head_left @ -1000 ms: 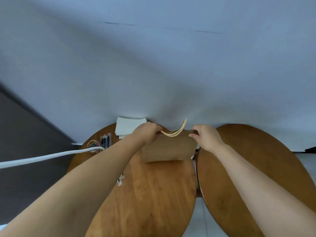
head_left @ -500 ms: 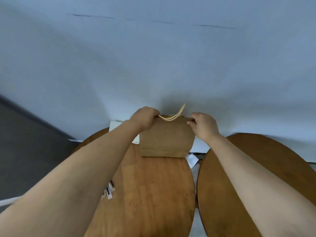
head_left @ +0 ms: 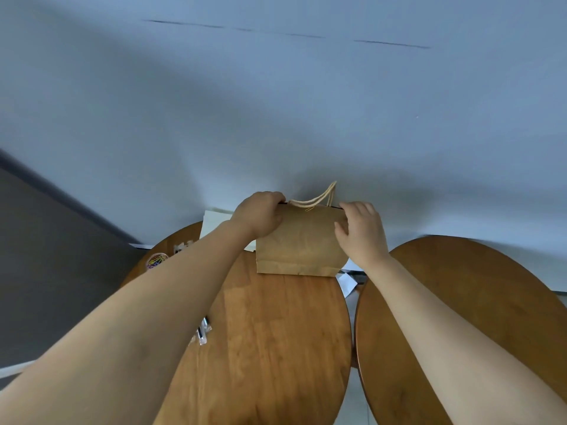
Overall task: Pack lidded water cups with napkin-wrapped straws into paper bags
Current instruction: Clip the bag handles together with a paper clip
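A brown paper bag [head_left: 302,240] with cream twisted handles stands upright at the far end of the left wooden table [head_left: 270,338], close to the wall. My left hand [head_left: 259,214] grips the bag's top left corner. My right hand [head_left: 360,230] holds the top right corner, fingers over the rim and thumb on the front face. The bag's mouth looks closed, so its contents are hidden. No cup or straw is visible.
White napkins [head_left: 214,220] lie behind the bag on the left. A small tub of coloured paper clips [head_left: 156,260] sits at the table's left edge, clear wrappers [head_left: 202,331] under my left forearm. A second round wooden table [head_left: 478,302] stands to the right, white paper [head_left: 346,283] in the gap.
Both hands kept hold of the bag's top corners throughout. My right thumb has come down onto the bag's front face. The camera view shifted, so the bag appears slightly higher and nearer the wall.
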The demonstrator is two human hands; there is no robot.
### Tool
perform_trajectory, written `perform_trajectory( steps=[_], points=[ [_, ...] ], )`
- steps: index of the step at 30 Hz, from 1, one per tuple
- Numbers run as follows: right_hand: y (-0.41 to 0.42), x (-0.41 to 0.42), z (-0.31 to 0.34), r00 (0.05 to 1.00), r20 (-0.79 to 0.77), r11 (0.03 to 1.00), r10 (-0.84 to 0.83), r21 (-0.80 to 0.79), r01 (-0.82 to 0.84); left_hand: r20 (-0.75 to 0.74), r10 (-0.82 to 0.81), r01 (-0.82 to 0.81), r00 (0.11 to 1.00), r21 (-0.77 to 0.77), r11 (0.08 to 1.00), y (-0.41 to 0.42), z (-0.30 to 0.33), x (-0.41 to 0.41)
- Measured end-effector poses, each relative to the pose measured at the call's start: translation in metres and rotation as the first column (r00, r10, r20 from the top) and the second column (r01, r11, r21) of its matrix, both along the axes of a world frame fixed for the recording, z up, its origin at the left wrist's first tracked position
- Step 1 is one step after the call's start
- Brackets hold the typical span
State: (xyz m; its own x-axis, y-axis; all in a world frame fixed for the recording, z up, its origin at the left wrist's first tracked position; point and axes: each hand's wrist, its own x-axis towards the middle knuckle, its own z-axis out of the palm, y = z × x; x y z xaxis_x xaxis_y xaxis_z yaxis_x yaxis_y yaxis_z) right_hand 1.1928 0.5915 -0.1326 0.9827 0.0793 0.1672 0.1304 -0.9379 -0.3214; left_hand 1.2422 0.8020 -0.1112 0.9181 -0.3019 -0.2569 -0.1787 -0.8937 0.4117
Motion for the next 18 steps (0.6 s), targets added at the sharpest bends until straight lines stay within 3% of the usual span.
perform_trajectory(
  steps=[4,9,18],
  points=[
    [0.014,-0.025,0.003,0.999,0.045,1.0,-0.017,0.023,0.016,0.03,0.007,-0.007,1.0,-0.005,1.0,0.01,0.011,-0.023],
    [0.04,-0.051,0.018,1.0,-0.005,0.997,0.019,0.078,-0.018,0.015,-0.01,0.01,1.0,0.016,1.0,0.03,0.025,-0.066],
    [0.112,-0.113,0.054,0.98,-0.075,0.982,0.186,0.044,-0.183,0.01,-0.006,0.005,1.0,0.076,0.997,0.088,0.06,-0.148]
  ],
)
